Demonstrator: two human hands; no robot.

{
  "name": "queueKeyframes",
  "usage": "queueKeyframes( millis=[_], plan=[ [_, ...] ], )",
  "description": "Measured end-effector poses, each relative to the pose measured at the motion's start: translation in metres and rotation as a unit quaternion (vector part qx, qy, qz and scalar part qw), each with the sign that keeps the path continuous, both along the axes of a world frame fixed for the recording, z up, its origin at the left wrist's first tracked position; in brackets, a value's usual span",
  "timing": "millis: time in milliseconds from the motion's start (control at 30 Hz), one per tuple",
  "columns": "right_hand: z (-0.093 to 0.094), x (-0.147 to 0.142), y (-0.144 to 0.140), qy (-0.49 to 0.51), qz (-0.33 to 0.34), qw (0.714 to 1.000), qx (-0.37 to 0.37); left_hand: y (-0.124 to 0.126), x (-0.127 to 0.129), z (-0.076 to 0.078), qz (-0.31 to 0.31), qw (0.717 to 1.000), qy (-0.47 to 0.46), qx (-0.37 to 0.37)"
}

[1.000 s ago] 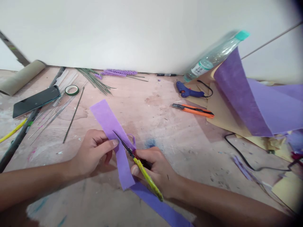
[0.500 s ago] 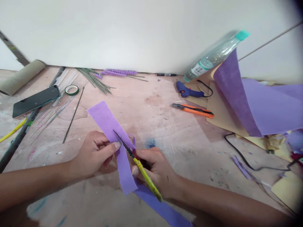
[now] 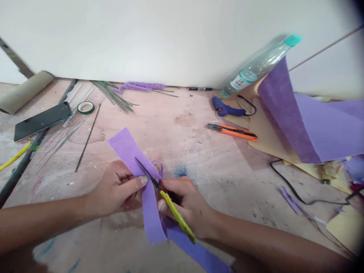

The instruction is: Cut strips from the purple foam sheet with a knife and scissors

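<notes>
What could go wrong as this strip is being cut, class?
1. The left hand pinches the purple strip with its thumb tip right beside the blades of the scissors in the right hand, so it might get nicked.
2. The strip hangs loose and bends below the fingers, so the cut may wander.
3. The black cord lies near the right forearm and could snag.

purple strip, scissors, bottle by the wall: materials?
Purple strip: looks like felt or nonwoven fabric, matte, bending softly without creases. Scissors: dark metal blades, glossy yellow handles, probably plastic. Bottle: clear plastic, see-through with a paper label and teal cap.
</notes>
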State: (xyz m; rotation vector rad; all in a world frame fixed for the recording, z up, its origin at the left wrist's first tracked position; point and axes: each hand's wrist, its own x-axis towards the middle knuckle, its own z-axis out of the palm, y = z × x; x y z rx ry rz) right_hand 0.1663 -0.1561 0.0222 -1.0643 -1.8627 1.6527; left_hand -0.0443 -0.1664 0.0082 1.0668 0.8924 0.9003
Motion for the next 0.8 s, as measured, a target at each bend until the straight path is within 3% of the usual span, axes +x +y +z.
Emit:
queueKeyframes(
  millis=[267,400,533,800],
  plan=[
    [-0.001,0.0,-0.001,-0.003,-0.014,1.0,0.014,0.004,-0.001,0.011,0.055,0.997,-0.001,0.063],
    [-0.002,0.0,-0.001,-0.011,-0.012,1.0,0.011,0.007,-0.006,0.011,0.103,0.989,0.075,0.081],
    [-0.005,0.0,-0.002,-0.01,-0.018,1.0,0.003,0.009,-0.006,0.012,0.094,0.979,0.16,0.086],
    [-0.005,0.0,-0.002,-0.02,-0.027,0.999,0.018,0.007,-0.004,0.012,0.085,0.983,0.136,0.094]
  ],
)
